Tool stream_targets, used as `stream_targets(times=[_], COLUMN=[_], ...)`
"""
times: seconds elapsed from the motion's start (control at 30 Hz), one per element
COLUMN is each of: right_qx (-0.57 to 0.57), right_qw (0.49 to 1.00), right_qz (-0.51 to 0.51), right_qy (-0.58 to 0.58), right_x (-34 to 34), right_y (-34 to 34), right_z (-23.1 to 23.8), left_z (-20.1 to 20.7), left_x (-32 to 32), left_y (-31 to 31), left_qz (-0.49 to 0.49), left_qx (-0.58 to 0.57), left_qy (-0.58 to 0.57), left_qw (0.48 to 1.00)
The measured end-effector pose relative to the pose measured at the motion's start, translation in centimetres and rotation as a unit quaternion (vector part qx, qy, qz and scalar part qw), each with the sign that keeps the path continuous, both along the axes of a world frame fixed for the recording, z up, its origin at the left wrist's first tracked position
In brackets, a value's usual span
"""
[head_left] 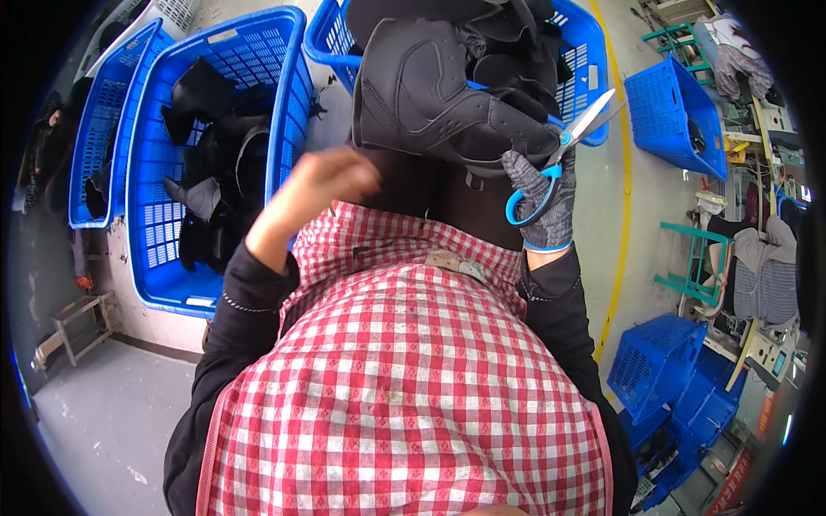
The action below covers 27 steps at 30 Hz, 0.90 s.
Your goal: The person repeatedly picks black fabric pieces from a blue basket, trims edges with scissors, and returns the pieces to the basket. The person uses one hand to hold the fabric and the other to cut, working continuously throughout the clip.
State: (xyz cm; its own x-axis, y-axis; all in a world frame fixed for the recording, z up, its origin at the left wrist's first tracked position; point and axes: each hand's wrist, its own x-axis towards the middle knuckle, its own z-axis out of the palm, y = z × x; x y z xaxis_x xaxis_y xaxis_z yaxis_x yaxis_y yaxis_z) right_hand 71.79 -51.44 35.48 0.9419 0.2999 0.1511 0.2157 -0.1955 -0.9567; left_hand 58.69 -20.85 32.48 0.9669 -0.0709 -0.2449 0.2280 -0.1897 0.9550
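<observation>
The black stitched piece [422,95] was positioned in front of the body, above the dark-trousered legs [469,202] and across the near side of the front blue basket [597,43]. Its seam lines and small perforations were fully visible, so the stitching was judged to be complete on the face presented. The scissors [564,140] were held in the right hand [555,202], which was covered by a grey knitted glove; the gloved fingers were curled about the blue handles, and the blades were directed up and to the right, clear of the piece's body. The glove's thumb side was placed against, or just beside, the piece's lower right edge; contact could not be confirmed. The left hand [331,181] was bare and was carried above the checked apron [387,387], below the piece. It was blurred by motion, so whether its fingers were spread, folded or closed on anything could not be told. Handling of this piece was judged to be under way and unfinished, since it had not been put aside. Other black parts were contained in the front basket and in the left blue basket [292,95]; which of these had been dealt with could not be determined.
</observation>
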Motion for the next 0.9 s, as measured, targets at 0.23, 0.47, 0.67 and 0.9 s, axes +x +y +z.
stream_targets(times=[0.23,0.47,0.67,0.9], right_qx=[0.072,0.420,0.233,0.210], right_qw=[0.993,0.818,0.965,0.976], right_qz=[0.096,0.161,0.092,0.062], right_qy=[0.014,0.359,0.073,-0.011], right_x=[-2.3,-1.8,-2.3,-1.1], right_y=[-1.0,-1.5,-0.2,0.9], right_z=[-2.0,-2.0,-2.6,-1.2], left_z=[3.5,2.1,-4.4,-8.2], left_x=[3.8,3.0,-1.7,-4.2], left_y=[1.2,1.8,1.0,0.4], left_qz=[0.185,0.125,0.224,0.238], left_qx=[0.008,-0.271,-0.011,0.100], left_qy=[-0.225,-0.118,-0.279,-0.314], left_qw=[0.957,0.947,0.934,0.914])
